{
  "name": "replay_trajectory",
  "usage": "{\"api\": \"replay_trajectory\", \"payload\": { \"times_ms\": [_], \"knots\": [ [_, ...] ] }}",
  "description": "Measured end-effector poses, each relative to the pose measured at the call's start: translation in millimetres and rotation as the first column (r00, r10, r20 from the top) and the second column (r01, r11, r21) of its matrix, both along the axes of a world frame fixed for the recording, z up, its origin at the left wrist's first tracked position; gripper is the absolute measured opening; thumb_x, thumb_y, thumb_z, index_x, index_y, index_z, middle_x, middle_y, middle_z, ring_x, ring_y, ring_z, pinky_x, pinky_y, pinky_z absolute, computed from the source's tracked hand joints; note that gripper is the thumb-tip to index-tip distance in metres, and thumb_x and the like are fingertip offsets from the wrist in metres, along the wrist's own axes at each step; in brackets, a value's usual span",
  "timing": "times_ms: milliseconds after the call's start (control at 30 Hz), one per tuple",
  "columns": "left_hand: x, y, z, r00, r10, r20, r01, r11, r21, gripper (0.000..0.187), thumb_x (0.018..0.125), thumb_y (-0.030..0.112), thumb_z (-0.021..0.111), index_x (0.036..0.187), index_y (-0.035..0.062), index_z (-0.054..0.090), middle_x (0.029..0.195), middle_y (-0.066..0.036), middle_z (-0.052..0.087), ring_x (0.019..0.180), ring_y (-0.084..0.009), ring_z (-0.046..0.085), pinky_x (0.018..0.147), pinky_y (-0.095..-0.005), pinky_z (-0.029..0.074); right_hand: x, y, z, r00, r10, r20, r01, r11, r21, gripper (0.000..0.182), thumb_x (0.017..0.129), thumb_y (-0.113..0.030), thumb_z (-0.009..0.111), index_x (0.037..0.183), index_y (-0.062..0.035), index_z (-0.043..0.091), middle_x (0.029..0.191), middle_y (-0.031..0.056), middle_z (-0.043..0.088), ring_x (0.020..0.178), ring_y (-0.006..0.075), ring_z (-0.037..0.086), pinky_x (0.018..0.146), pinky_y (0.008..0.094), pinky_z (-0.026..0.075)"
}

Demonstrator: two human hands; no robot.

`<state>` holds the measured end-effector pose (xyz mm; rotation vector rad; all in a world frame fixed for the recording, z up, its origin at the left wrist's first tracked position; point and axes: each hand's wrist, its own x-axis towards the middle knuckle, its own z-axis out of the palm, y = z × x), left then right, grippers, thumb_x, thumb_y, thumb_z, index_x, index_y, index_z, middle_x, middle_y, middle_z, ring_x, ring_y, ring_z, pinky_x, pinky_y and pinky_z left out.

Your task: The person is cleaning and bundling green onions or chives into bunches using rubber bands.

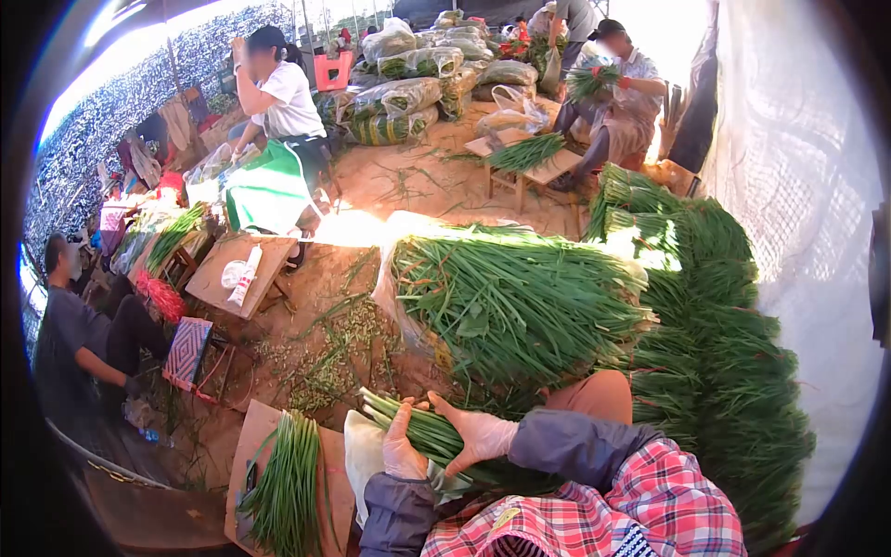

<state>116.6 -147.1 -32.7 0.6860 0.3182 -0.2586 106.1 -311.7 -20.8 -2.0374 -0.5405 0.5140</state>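
Observation:
A bunch of garlic chives (434,433) lies across my lap, its pale cut ends pointing up and left. My left hand (405,447), in a thin see-through glove, is wrapped around the bunch near those ends. A little farther along the stalks, my right hand (475,434), gloved the same way, grips the bunch from the other side. Some of its fingers are hidden by the leaves. To the left, a loose heap of chives (288,487) rests on a low wooden board (336,464). A white cloth or bag (364,455) sits beside my left forearm.
A large pile of chives (520,297) stands ahead of my knee, with rows of tied bunches (715,353) to the right. A woven stool (188,351) and small table (243,269) are left. Several people sit around, near filled plastic bags (399,97) at the back.

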Motion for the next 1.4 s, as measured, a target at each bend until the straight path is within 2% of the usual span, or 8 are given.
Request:
{"api": "replay_trajectory", "payload": {
  "times_ms": [267,567,667,733,900,1067,1300,1400],
  "knots": [
    [7,-11,32,0.949,-0.052,0.311,-0.029,0.968,0.251,0.047,0.081,0.013,0.067,0.123,0.0036,0.048,0.112,-0.008,0.057,0.101,-0.0206,0.056,0.09,-0.0342,0.043,24,-22,37,0.776,0.101,-0.622,0.229,0.874,0.429,0.057,0.069,-0.007,0.074,0.121,-0.0025,0.048,0.104,0.0075,0.062,0.094,0.0153,0.058,0.083,0.0311,0.047],
    [3,-14,-8,0.962,-0.224,0.154,0.26,0.921,-0.29,0.05,0.083,0.012,0.062,0.128,0.0073,0.041,0.104,-0.014,0.059,0.09,-0.0271,0.061,0.081,-0.0445,0.052,-13,-18,-41,0.484,0.203,-0.851,0.331,0.858,0.393,0.049,0.078,-0.022,0.071,0.118,-0.0014,0.052,0.105,0.0069,0.062,0.094,0.0161,0.058,0.084,0.0338,0.047],
    [-1,-15,-19,0.964,-0.241,0.115,0.259,0.95,-0.173,0.047,0.083,0.009,0.061,0.126,0.0066,0.043,0.096,-0.012,0.06,0.082,-0.0252,0.062,0.075,-0.0425,0.054,22,-40,-47,0.805,0.329,-0.493,-0.354,0.934,0.045,0.066,0.083,-0.038,0.063,0.131,0.0011,0.041,0.116,0.0112,0.056,0.104,0.0168,0.054,0.086,0.0346,0.046],
    [0,-17,-12,0.957,-0.264,0.119,0.283,0.938,-0.201,0.045,0.083,0.008,0.059,0.125,0.006,0.043,0.094,-0.012,0.059,0.081,-0.0247,0.061,0.077,-0.0424,0.053,53,-52,28,0.789,0.167,-0.591,-0.217,0.976,-0.014,0.075,0.083,-0.045,0.061,0.139,-0.0045,0.033,0.13,0.0093,0.048,0.115,0.0168,0.045,0.093,0.0346,0.04],
    [7,-31,6,0.897,-0.369,0.243,0.409,0.902,-0.141,0.049,0.084,0.009,0.057,0.129,0.0042,0.037,0.102,-0.014,0.058,0.093,-0.0278,0.059,0.084,-0.0455,0.05,122,-37,123,0.945,-0.019,0.328,-0.051,0.978,0.203,0.064,0.087,-0.047,0.052,0.134,-0.0049,0.041,0.129,0.0152,0.05,0.118,0.0226,0.047,0.099,0.0352,0.035],
    [1,-23,-2,0.906,-0.423,-0.006,0.406,0.875,-0.264,0.048,0.085,0.011,0.054,0.129,0.0008,0.037,0.114,-0.019,0.056,0.101,-0.0343,0.058,0.088,-0.0486,0.048,105,33,61,0.833,0.551,-0.051,-0.514,0.736,-0.442,0.048,0.088,-0.04,0.052,0.127,-0.0103,0.05,0.113,0.0147,0.06,0.102,0.0261,0.059,0.086,0.0343,0.045],
    [-3,-26,-7,0.897,-0.419,0.143,0.438,0.888,-0.143,0.036,0.085,0.009,0.055,0.12,0.0019,0.048,0.109,-0.016,0.059,0.096,-0.0302,0.062,0.083,-0.0409,0.053,77,21,50,0.969,0.241,-0.062,-0.234,0.967,0.096,0.036,0.089,-0.033,0.051,0.116,-0.0126,0.061,0.106,0.0141,0.064,0.096,0.0275,0.061,0.084,0.0354,0.045],
    [-3,-28,-5,0.888,-0.452,0.081,0.459,0.87,-0.18,0.036,0.085,0.007,0.056,0.12,0.0042,0.049,0.11,-0.012,0.06,0.097,-0.026,0.061,0.084,-0.0391,0.052,83,19,63,0.928,0.374,0.004,-0.364,0.906,-0.214,0.039,0.089,-0.033,0.054,0.123,-0.0125,0.056,0.111,0.0087,0.063,0.099,0.0246,0.06,0.085,0.0352,0.046]
  ]
}}
